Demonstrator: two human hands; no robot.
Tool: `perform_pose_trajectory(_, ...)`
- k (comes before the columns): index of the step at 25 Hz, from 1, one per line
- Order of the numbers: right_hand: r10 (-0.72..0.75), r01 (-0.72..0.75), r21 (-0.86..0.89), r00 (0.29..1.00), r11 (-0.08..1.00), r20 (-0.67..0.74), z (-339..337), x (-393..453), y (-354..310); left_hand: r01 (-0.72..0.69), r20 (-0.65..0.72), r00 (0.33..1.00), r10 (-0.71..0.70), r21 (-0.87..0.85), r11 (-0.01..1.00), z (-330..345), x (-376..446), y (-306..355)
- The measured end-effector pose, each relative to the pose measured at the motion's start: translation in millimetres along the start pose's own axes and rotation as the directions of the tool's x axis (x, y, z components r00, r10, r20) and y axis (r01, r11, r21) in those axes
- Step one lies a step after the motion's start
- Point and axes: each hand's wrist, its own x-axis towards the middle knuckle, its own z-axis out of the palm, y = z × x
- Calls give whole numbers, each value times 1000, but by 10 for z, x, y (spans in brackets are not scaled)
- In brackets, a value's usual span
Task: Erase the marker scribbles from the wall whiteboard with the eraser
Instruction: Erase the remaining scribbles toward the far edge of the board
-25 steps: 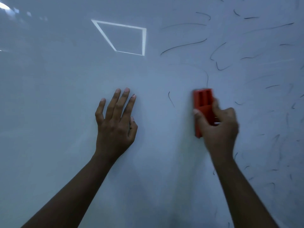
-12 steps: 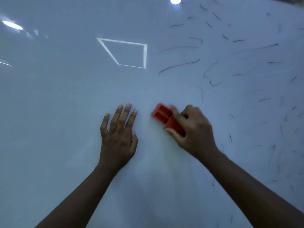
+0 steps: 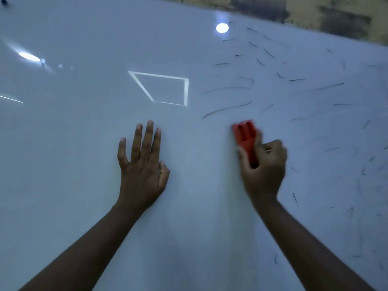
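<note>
The whiteboard (image 3: 84, 164) fills nearly the whole view. My right hand (image 3: 265, 171) grips a red eraser (image 3: 245, 134) and holds it against the board, its free end pointing up; both are blurred by motion. Black marker scribbles (image 3: 226, 109) are scattered over the board's right half, the nearest stroke just above and left of the eraser. My left hand (image 3: 142, 166) lies flat on the board with fingers straight, well left of the eraser.
A bright square outline (image 3: 184, 91) and round light spots (image 3: 222, 28) are reflections on the glossy board. The board's top edge runs along the upper right, with stained wall (image 3: 336, 19) above it.
The eraser has swept from beside my left hand back to the right and turned upright. The view has tilted up, showing the board's top edge. My left hand has stayed put.
</note>
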Motion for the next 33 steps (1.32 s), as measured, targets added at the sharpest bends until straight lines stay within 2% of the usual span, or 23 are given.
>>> perform_pose_trajectory(2, -307, 302, 73, 950, 950, 65, 95, -251, -229, -34, 5, 999, 34, 16, 999, -9, 289, -77)
perform_pose_trajectory(4, -542, 531, 123, 836, 838, 83, 181, -334, -369, -68, 5, 998, 68, 28, 997, -24, 598, -178)
perform_pose_trajectory(6, -648, 636, 140, 760, 759, 56, 250, -228, -420, -63, 6, 998, 63, 32, 997, -32, 857, -286)
perform_pose_trajectory(10, -688, 676, 180, 726, 714, 3, 353, 201, -326, -26, -24, 999, 26, 18, 1000, 25, 946, -354)
perform_pose_trajectory(12, -655, 649, 180, 755, 739, -36, 363, 505, -183, -34, -45, 998, 34, 9, 999, 54, 929, -354)
perform_pose_trajectory(13, -601, 603, 164, 797, 781, -65, 356, 654, -89, -36, -53, 998, 36, 2, 999, 56, 928, -354)
perform_pose_trajectory(14, -504, 515, 144, 857, 845, -104, 351, 781, 8, -34, -60, 998, 34, -5, 999, 55, 927, -356)
perform_pose_trajectory(16, -202, 231, 145, 961, 962, -191, 340, 955, 147, -33, -67, 997, 33, -8, 999, 47, 925, -348)
perform_pose_trajectory(18, 48, -5, 194, 974, 981, -220, 364, 994, 132, -32, -69, 997, 32, -7, 999, 47, 910, -326)
perform_pose_trajectory(19, 109, -63, 206, 968, 977, -225, 387, 976, 63, -31, -70, 997, 31, -6, 999, 44, 901, -324)
perform_pose_trajectory(21, 133, -88, 205, 967, 975, -218, 437, 911, -142, -33, -74, 997, 33, -1, 999, 45, 901, -325)
perform_pose_trajectory(23, 45, -15, 187, 987, 982, -157, 474, 799, -362, -34, -82, 996, 35, 4, 999, 52, 903, -314)
perform_pose_trajectory(26, -228, 228, 208, 973, 951, -26, 503, 587, -648, -34, -89, 995, 34, 0, 999, 60, 906, -318)
perform_pose_trajectory(28, -471, 444, 249, 881, 861, 56, 516, 485, -754, -38, -90, 995, 37, -4, 999, 58, 906, -316)
perform_pose_trajectory(30, -671, 625, 282, 734, 728, 105, 534, 432, -773, -42, -84, 996, 41, -10, 999, 39, 913, -320)
perform_pose_trajectory(32, -774, 723, 287, 620, 628, 132, 537, 493, -712, -41, -88, 995, 40, -11, 999, 32, 926, -323)
perform_pose_trajectory(33, -796, 748, 281, 589, 602, 137, 530, 575, -668, -39, -96, 995, 37, -14, 999, 33, 926, -323)
